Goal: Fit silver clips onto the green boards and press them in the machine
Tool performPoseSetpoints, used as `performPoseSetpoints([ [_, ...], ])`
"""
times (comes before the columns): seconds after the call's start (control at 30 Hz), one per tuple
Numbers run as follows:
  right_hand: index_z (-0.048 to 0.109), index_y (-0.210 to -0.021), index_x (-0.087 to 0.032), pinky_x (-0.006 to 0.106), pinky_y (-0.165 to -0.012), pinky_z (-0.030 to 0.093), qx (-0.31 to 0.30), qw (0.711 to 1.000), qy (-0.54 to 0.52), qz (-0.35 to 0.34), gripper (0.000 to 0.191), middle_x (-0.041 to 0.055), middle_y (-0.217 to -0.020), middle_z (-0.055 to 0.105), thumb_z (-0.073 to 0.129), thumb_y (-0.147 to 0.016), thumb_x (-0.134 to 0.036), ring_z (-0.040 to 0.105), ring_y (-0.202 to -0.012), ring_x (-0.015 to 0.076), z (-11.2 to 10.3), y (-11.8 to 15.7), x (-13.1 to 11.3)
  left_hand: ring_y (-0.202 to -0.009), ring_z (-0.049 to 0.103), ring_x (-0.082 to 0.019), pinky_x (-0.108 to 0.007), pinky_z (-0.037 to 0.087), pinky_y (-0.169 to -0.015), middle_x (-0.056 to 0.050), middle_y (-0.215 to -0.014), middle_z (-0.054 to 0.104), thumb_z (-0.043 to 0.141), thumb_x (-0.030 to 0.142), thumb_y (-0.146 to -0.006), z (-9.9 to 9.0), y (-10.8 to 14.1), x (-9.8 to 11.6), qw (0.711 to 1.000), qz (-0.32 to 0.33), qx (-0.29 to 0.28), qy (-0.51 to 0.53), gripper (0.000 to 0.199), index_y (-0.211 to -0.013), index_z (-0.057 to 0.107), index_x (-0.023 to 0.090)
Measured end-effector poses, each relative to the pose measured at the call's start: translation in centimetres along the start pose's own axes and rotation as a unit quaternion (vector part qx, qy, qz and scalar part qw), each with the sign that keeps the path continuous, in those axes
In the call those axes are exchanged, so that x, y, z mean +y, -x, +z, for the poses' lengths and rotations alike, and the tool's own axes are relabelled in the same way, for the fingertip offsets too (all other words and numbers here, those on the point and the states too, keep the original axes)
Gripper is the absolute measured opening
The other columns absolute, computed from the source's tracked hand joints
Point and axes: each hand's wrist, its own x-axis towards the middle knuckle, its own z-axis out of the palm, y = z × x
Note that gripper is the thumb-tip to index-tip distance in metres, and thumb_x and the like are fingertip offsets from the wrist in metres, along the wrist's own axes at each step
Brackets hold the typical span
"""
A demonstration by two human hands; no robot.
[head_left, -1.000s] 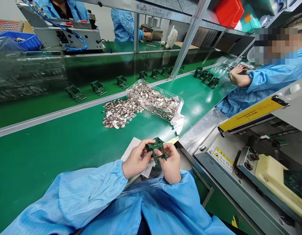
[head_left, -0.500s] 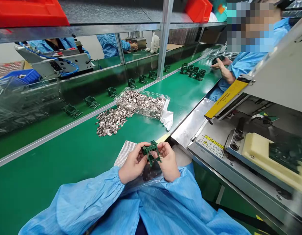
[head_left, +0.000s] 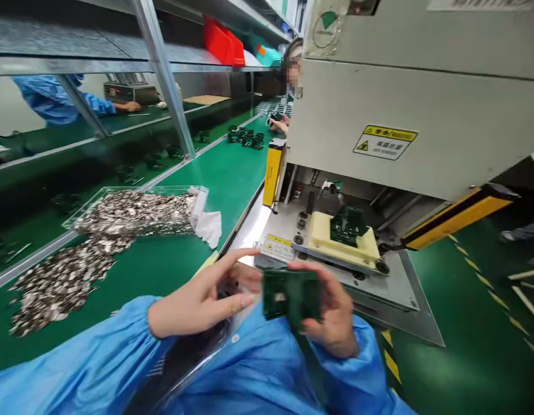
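A dark green plastic frame part [head_left: 290, 294] is gripped in my right hand [head_left: 336, 311], fingers on top and thumb below. My left hand [head_left: 206, 297] is beside its left edge, with fingers stretched apart and nothing seen in them. Motion blurs the held part somewhat. Beyond my right hand, another dark green part [head_left: 348, 225] sits in a cream-coloured fixture [head_left: 316, 233] on the bed of a press machine [head_left: 405, 104].
Small metal pieces [head_left: 68, 274] lie heaped on the green bench at left, with more in a clear tray [head_left: 200, 202]. Several green parts [head_left: 245, 137] stand farther back, near a co-worker's hand [head_left: 281, 124]. Yellow guard bars [head_left: 273, 173] flank the press opening.
The view has swung right towards the press. Both hands held the green part before; now the right hand holds it and the left has let go, its fingers opened.
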Motion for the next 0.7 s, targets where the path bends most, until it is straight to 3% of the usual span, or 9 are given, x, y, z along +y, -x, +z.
performPoseSetpoints([
  [0.03,0.059,-0.124,-0.028,0.038,-0.088,0.052,0.092,0.995,-0.007,-0.025,0.061,0.0071,-0.117,0.062,0.078,-0.073,-0.056,0.061,-0.103,0.0250,-1.9,0.2,-0.4,-0.101,0.065,-0.022,-0.035,0.055,-0.088,-0.011,-0.113,0.066,0.061,0.029,-0.088,0.3,-2.1,0.6,0.999,0.032,-0.002,-0.024,0.058,-0.140,0.038,0.023],
  [0.1,0.061,-0.119,-0.028,0.038,-0.086,0.052,0.289,0.953,-0.004,-0.090,0.059,0.0050,-0.115,0.061,0.082,-0.069,-0.052,0.061,-0.102,0.0238,-5.6,0.4,-0.9,-0.116,0.059,-0.026,-0.040,0.050,-0.098,-0.014,-0.127,0.061,0.064,0.030,-0.085,1.6,-6.6,1.6,0.990,0.113,0.011,-0.087,0.054,-0.135,0.045,0.020],
  [0.17,0.062,-0.115,-0.026,0.039,-0.082,0.053,0.415,0.902,0.023,-0.119,0.055,0.0046,-0.114,0.060,0.084,-0.067,-0.044,0.061,-0.099,0.0237,-8.5,0.5,-1.2,-0.127,0.051,-0.029,-0.044,0.042,-0.107,-0.016,-0.136,0.054,0.068,0.031,-0.081,3.5,-11.3,2.3,0.973,0.182,0.026,-0.137,0.056,-0.132,0.049,0.017],
  [0.23,0.061,-0.115,-0.023,0.039,-0.077,0.053,0.453,0.883,0.065,-0.106,0.053,0.0059,-0.113,0.059,0.082,-0.069,-0.041,0.061,-0.096,0.0239,-10.5,0.5,-1.4,-0.132,0.045,-0.032,-0.047,0.037,-0.112,-0.019,-0.141,0.049,0.073,0.032,-0.076,5.6,-15.5,2.6,0.970,0.191,0.032,-0.149,0.066,-0.134,0.046,0.013],
  [0.37,0.059,-0.117,-0.019,0.041,-0.079,0.053,0.435,0.884,0.145,-0.088,0.060,0.0076,-0.110,0.060,0.080,-0.069,-0.048,0.061,-0.094,0.0237,-12.5,0.0,-1.6,-0.118,0.056,-0.035,-0.050,0.047,-0.100,-0.023,-0.127,0.057,0.076,0.038,-0.072,8.0,-20.6,2.6,0.993,0.089,0.032,-0.075,0.085,-0.140,0.037,0.008],
  [0.43,0.057,-0.119,-0.018,0.045,-0.089,0.051,0.405,0.890,0.188,-0.086,0.063,0.0093,-0.115,0.060,0.081,-0.068,-0.046,0.060,-0.102,0.0256,-13.0,-0.9,-1.6,-0.105,0.062,-0.030,-0.047,0.051,-0.093,-0.021,-0.118,0.060,0.079,0.040,-0.069,7.8,-20.7,2.4,0.996,0.070,0.062,-0.009,0.089,-0.140,0.037,0.007],
  [0.5,0.054,-0.123,-0.018,0.047,-0.097,0.047,0.351,0.905,0.227,-0.080,0.065,0.0113,-0.119,0.060,0.081,-0.069,-0.043,0.058,-0.111,0.0269,-13.4,-2.4,-1.5,-0.100,0.063,-0.026,-0.043,0.053,-0.090,-0.019,-0.114,0.061,0.081,0.038,-0.067,6.5,-18.9,2.1,0.992,0.077,0.096,0.041,0.089,-0.139,0.039,0.008],
  [0.57,0.052,-0.127,-0.017,0.047,-0.098,0.046,0.281,0.918,0.274,-0.065,0.068,0.0121,-0.116,0.062,0.080,-0.070,-0.042,0.060,-0.109,0.0267,-13.7,-4.2,-1.4,-0.099,0.063,-0.024,-0.041,0.054,-0.090,-0.016,-0.111,0.062,0.081,0.033,-0.066,4.3,-15.8,1.5,0.991,0.075,0.098,0.052,0.082,-0.135,0.045,0.009],
  [0.7,0.056,-0.125,-0.021,0.046,-0.091,0.049,0.151,0.913,0.379,-0.002,0.068,0.0086,-0.105,0.067,0.081,-0.068,-0.048,0.063,-0.099,0.0266,-14.2,-7.3,-1.2,-0.098,0.066,-0.022,-0.038,0.055,-0.090,-0.010,-0.109,0.067,0.079,0.026,-0.067,-0.8,-8.1,-1.2,0.999,0.016,0.046,-0.016,0.057,-0.120,0.061,0.015],
])
